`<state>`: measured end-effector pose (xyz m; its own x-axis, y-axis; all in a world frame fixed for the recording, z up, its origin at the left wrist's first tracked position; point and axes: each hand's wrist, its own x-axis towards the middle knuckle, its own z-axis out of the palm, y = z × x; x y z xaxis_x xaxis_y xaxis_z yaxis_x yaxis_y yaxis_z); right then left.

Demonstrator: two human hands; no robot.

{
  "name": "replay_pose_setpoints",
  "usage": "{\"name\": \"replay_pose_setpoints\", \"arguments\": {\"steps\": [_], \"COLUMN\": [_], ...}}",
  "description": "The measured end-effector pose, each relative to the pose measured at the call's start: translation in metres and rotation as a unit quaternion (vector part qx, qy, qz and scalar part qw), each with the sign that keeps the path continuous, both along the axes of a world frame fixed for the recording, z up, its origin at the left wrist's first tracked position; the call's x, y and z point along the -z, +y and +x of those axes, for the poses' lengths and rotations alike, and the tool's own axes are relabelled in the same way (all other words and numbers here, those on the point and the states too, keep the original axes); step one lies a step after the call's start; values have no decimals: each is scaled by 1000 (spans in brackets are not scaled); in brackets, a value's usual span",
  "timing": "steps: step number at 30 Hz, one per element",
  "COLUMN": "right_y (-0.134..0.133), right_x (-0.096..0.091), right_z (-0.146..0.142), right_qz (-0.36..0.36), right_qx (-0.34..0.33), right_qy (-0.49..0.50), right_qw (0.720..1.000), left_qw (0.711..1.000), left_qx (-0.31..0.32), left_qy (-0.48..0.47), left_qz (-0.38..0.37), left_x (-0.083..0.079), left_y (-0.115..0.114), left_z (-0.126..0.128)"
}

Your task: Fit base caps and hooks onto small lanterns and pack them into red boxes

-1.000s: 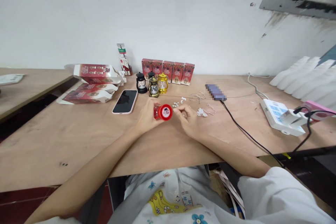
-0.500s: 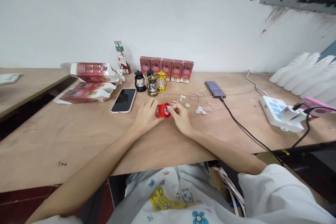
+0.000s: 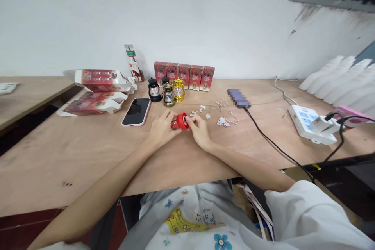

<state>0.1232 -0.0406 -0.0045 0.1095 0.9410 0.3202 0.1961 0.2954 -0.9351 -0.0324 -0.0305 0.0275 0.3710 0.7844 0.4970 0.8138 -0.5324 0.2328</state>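
Note:
A small red lantern [image 3: 182, 121] lies sideways above the table, its round base turned to the right. My left hand [image 3: 163, 128] is closed around the lantern's body, covering part of it. Closed at the lantern's base is my right hand [image 3: 199, 129], its thumb and fingertips against the open end. Whether a small part is also pinched there is hidden. Just beyond my right fingers lie several small white discs [image 3: 193, 113] and white plastic pieces [image 3: 223, 121]. Bent wire handles [image 3: 218, 104] are near them.
Behind stand black, bronze [image 3: 168, 95] and gold lanterns [image 3: 178, 90], before a row of red boxes [image 3: 184, 76]. A phone [image 3: 136, 112] and opened cartons [image 3: 96, 101] are at left. To the right are another phone [image 3: 238, 98], its black cable [image 3: 272, 144] and a power strip [image 3: 310, 124].
The view has shifted slightly. My right thumb has moved a little at the lantern's base, and more of the round end shows. My left hand keeps its hold.

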Motion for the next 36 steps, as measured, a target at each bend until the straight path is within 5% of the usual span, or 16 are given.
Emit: {"name": "replay_pose_setpoints", "arguments": {"steps": [6,9,14,21,29,36], "right_y": [12,23,34,32,36,5], "right_x": [-5,-17,-34,-33,-23,-39], "right_z": [17,44,79,79,76,53], "right_qz": [5,12,43,31,84,296], "right_qx": [-13,-15,-80,-84,-117,6], "right_qy": [21,-106,-327,-489,-446,-225], "right_qw": [1000,994,941,868,884,928], "left_qw": [997,996,996,991,986,990], "left_qx": [48,49,65,79,127,127], "left_qy": [-62,-72,-52,-66,-99,-44], "left_qz": [-15,-10,36,89,53,38], "left_x": [-2,-3,-2,2,6,1], "left_y": [2,4,7,5,9,6], "left_z": [-5,-8,-9,-9,-9,-8]}}
